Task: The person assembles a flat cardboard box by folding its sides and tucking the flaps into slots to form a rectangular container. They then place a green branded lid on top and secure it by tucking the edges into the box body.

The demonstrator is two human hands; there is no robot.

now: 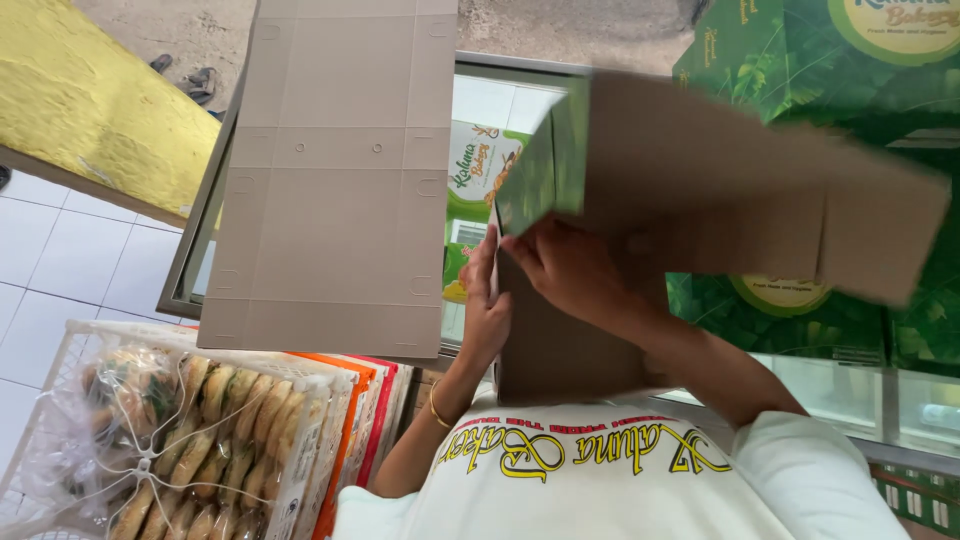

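The box (620,230) sits right in front of the person's chest, half folded, and both hands are on its near left corner. It is a printed carton: plain brown board inside, green leaf print outside, with 1 green side panel standing up near the top left. Its long axis runs out to the right of the hands, ending in a wide brown flap that is blurred with motion.

The right hand (570,265) lies on the box's inner face just below the green panel, fingers bent and pressed together along the fold. The left hand (487,305) is just left of the box, touching its left edge, fingers curled around that edge from outside; a thin gold bangle sits on that wrist. Both hands touch the box and are equally close, the right on top, the left at the side. The bulk of the box lies right of and beyond the fingers.

Left of the box, a flat sheet (340,170) of the same brown board lies unfolded, creased into panels and smooth-faced. Below that sheet, near the person's left elbow, a white plastic crate (60,345) holds clear bags of golden-brown pastries (215,430). Right of and behind the box stand more green cartons (830,60), glossy and finished. A yellow rough-textured slab (100,100) lies far left of the sheet.
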